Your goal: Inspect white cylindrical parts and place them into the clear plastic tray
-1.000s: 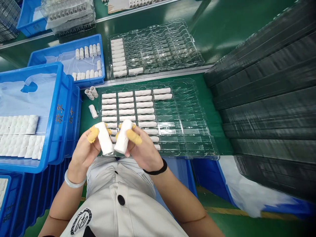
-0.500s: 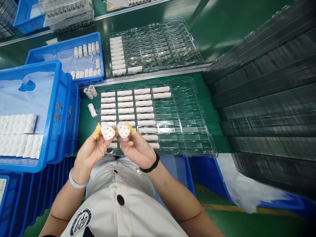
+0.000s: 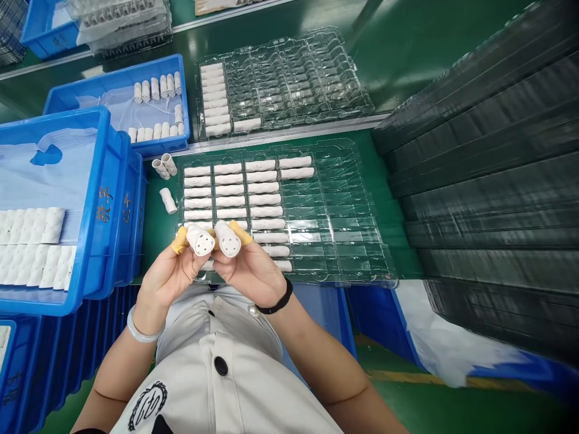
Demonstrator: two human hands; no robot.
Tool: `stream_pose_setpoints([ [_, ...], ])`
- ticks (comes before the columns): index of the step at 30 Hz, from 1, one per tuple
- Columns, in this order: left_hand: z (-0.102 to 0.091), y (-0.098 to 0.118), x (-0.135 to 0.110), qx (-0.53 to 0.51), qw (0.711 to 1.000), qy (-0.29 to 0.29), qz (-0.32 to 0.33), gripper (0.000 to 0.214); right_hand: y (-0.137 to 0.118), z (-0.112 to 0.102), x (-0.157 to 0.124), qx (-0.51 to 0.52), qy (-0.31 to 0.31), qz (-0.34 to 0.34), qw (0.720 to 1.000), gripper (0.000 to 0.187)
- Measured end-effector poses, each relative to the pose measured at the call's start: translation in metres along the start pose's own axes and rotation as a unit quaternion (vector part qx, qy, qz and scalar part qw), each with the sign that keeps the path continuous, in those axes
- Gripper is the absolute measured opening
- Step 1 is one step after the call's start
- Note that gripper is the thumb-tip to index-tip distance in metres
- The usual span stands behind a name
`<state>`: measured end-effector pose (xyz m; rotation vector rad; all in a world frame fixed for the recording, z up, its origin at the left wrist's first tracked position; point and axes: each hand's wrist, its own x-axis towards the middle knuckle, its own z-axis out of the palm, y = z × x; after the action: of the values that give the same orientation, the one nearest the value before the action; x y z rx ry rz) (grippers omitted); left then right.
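Left hand [image 3: 168, 280], right hand [image 3: 251, 274], raised side by side at center, fingers [image 3: 246, 263] flexed closed, forearms [image 3: 316, 361] angled inward from near side

Blue plastic crates [image 3: 103, 199] stand on the left, stacked dark trays [image 3: 479, 181] on the right.

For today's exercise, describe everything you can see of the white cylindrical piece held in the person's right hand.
The white cylindrical piece is short and stubby, with a matte, ceramic-looking surface. Its rounded end tilts up toward the camera and shows several small dark holes, while the rest of the body runs down into the grip of the right hand. A yellow finger cot lies against its side. It sits close beside a matching piece held in the left hand, above a clear plastic tray.
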<state>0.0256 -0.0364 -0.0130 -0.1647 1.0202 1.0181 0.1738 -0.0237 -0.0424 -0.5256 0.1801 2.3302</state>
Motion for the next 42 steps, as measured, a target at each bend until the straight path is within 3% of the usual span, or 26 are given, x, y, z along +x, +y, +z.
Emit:
stream_pose_setpoints([
  [4,-0.0114,-0.004,-0.0002,0.095,0.987,-0.084,0.096,0.021,-0.0023,-0.0009,-0.0039,-0.076,0.003,-0.056,0.996,0.021],
  [6,-0.0131,-0.0052,-0.0017,0.127,0.977,-0.103,0.138,0.026,-0.0034,-0.0035,-0.005,-0.12,-0.007,-0.077,0.99,0.014],
  [11,-0.0087,-0.0066,-0.0022,0.153,0.973,-0.113,0.127,0.034,-0.0019,-0.0021,-0.0052,-0.189,-0.028,-0.099,0.977,0.032],
  [14,-0.0067,-0.0078,-0.0006,0.157,0.973,-0.124,0.118,0.037,-0.0008,0.002,-0.0046,-0.177,-0.019,-0.076,0.981,0.044],
  [17,-0.0074,-0.0083,0.0009,0.158,0.968,-0.137,0.137,0.034,-0.0007,0.0022,-0.004,-0.151,-0.014,-0.072,0.986,0.044],
  [21,-0.0105,-0.0069,0.0026,0.155,0.97,-0.125,0.141,0.033,-0.0009,-0.0017,-0.0038,-0.139,-0.055,-0.07,0.986,0.032],
  [24,-0.0107,-0.0053,0.0034,0.132,0.978,-0.096,0.132,0.029,-0.001,-0.0039,-0.0048,-0.162,-0.077,-0.077,0.981,0.035],
  [29,-0.0086,-0.004,0.0037,0.117,0.981,-0.103,0.118,0.032,-0.0012,-0.0037,-0.0052,-0.189,-0.045,-0.107,0.975,0.034],
  [33,-0.0106,-0.0042,0.0045,0.13,0.976,-0.13,0.119,0.036,-0.002,0.0001,-0.0028,-0.175,-0.012,-0.09,0.98,0.044],
  [36,-0.0118,-0.0053,0.0054,0.137,0.976,-0.116,0.124,0.036,-0.0028,0.0033,-0.0021,-0.162,0.026,-0.089,0.982,0.046],
  [42,-0.0082,-0.0071,0.0054,0.132,0.978,-0.071,0.148,0.03,-0.0023,-0.0005,-0.003,-0.141,0.016,-0.099,0.985,0.028],
])
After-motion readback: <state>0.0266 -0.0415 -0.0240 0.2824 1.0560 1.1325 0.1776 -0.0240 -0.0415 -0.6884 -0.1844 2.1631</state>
